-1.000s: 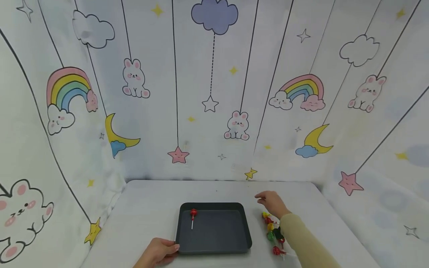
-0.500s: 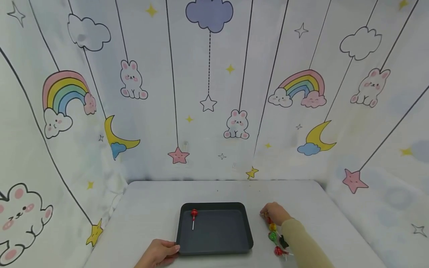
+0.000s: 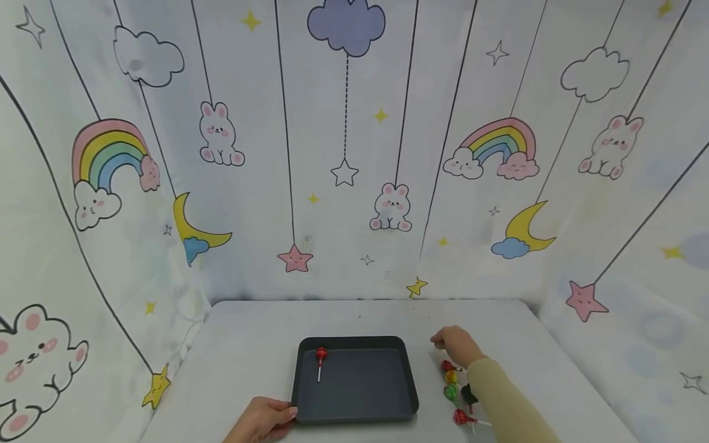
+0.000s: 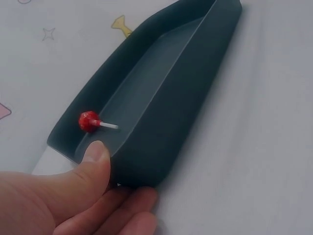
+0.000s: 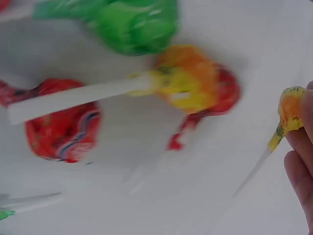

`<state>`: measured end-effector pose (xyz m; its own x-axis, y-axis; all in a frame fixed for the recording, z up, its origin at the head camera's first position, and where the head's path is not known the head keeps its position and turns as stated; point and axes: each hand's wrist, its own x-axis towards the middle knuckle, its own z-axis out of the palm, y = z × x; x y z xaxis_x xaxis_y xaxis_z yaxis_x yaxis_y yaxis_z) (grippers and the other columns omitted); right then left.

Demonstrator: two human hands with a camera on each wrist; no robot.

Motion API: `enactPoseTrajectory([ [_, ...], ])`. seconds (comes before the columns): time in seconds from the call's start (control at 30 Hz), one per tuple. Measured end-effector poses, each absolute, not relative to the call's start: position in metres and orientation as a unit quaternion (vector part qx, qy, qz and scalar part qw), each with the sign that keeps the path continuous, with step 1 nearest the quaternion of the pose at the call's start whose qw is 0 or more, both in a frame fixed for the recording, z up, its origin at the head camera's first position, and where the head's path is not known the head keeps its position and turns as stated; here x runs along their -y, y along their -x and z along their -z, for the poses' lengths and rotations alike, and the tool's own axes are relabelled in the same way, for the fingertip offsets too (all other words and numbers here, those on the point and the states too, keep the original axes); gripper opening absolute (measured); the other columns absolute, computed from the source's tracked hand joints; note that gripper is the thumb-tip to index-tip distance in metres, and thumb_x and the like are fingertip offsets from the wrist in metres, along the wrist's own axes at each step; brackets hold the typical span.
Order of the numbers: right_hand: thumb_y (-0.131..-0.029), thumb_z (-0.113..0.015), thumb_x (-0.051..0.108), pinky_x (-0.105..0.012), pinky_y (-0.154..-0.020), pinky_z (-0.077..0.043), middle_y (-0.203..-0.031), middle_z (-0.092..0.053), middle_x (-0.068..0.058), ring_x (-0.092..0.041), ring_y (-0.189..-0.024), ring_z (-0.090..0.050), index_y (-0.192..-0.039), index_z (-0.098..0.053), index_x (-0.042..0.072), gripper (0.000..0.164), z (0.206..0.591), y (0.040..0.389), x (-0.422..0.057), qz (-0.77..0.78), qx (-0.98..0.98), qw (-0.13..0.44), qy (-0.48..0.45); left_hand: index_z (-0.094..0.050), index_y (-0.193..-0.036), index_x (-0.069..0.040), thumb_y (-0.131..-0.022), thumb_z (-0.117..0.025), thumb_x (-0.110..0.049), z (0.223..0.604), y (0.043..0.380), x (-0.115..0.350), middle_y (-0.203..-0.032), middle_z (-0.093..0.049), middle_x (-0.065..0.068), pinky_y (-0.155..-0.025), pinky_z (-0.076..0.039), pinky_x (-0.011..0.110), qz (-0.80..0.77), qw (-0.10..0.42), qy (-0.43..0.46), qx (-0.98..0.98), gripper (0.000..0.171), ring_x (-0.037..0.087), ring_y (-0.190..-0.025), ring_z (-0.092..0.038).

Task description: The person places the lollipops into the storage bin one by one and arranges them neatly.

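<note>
My left hand (image 3: 261,419) grips the near left corner of a dark rectangular tray (image 3: 354,416). The left wrist view shows the thumb over the rim and the fingers under the outer wall. Inside the tray, toward its far left, lies a red lollipop (image 4: 89,121) with a white stick. My right hand (image 3: 457,346), right of the tray, pinches the wrapped head of a yellow-orange lollipop (image 5: 292,108), its stick pointing down. Close below that hand, several wrapped lollipops lie in a loose row, among them a red one (image 3: 461,417), a green one (image 3: 451,392) and a yellow one (image 3: 451,376).
A white table (image 3: 249,344) bears everything. Behind it stands a white backdrop (image 3: 332,277) printed with rabbits, rainbows, moons and stars. One dark-wrapped lollipop (image 3: 468,394) lies partly behind the right sleeve (image 3: 506,400).
My right hand came down onto the far end of the lollipop row, took the yellow-orange lollipop and rose slightly with it. The left hand has stayed at the tray corner.
</note>
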<state>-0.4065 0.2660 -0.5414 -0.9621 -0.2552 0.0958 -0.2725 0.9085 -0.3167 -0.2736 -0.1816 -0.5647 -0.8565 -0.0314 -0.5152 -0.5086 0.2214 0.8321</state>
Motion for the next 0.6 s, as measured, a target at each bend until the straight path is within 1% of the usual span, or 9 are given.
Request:
enactPoseTrajectory([
  [0.13, -0.089, -0.076, 0.006, -0.044, -0.082, -0.061, -0.099, -0.079, -0.008, -0.027, -0.092, -0.073, -0.104, -0.080, 0.003, 0.015, 0.520, 0.406, -0.247, -0.198, 0.970, 0.049, -0.134, -0.060, -0.116, 0.022, -0.090, -0.077, -0.002, 0.566, 0.271, 0.187, -0.097, -0.073, 0.023, -0.082, -0.063, 0.039, -0.601, 0.197, 0.178, -0.754, 0.038, 0.026, -0.090, -0.076],
  [0.23, -0.089, -0.078, 0.012, -0.043, -0.078, -0.061, -0.098, -0.079, -0.007, -0.025, -0.089, -0.074, -0.103, -0.080, 0.004, 0.016, 0.508, 0.407, -0.229, -0.235, 0.961, 0.073, -0.125, -0.060, -0.117, 0.022, -0.090, -0.076, -0.002, 0.566, 0.269, 0.190, -0.098, -0.073, 0.023, -0.083, -0.063, 0.040, -0.602, 0.197, 0.179, -0.753, 0.039, 0.027, -0.091, -0.076],
  [0.37, -0.088, -0.080, 0.016, -0.041, -0.076, -0.060, -0.096, -0.079, -0.006, -0.024, -0.087, -0.074, -0.099, -0.081, 0.006, 0.016, 0.498, 0.407, -0.202, -0.287, 0.947, 0.098, -0.103, -0.061, -0.117, 0.022, -0.091, -0.076, -0.002, 0.565, 0.269, 0.189, -0.096, -0.074, 0.020, -0.081, -0.063, 0.039, -0.595, 0.192, 0.179, -0.760, 0.038, 0.025, -0.089, -0.075],
  [0.5, -0.086, -0.082, 0.017, -0.040, -0.076, -0.060, -0.094, -0.079, -0.005, -0.023, -0.087, -0.073, -0.096, -0.082, 0.008, 0.013, 0.494, 0.403, -0.172, -0.318, 0.939, 0.099, -0.082, -0.063, -0.115, 0.022, -0.091, -0.076, -0.002, 0.563, 0.268, 0.184, -0.095, -0.076, 0.021, -0.078, -0.064, 0.037, -0.600, 0.175, 0.160, -0.764, 0.036, 0.021, -0.085, -0.075],
  [0.6, -0.086, -0.082, 0.015, -0.038, -0.073, -0.060, -0.094, -0.079, -0.006, -0.022, -0.086, -0.073, -0.096, -0.081, 0.007, 0.013, 0.496, 0.401, -0.146, -0.331, 0.936, 0.082, -0.085, -0.064, -0.113, 0.021, -0.091, -0.076, -0.002, 0.563, 0.267, 0.181, -0.093, -0.077, 0.021, -0.076, -0.064, 0.036, -0.607, 0.162, 0.149, -0.763, 0.034, 0.019, -0.082, -0.074],
])
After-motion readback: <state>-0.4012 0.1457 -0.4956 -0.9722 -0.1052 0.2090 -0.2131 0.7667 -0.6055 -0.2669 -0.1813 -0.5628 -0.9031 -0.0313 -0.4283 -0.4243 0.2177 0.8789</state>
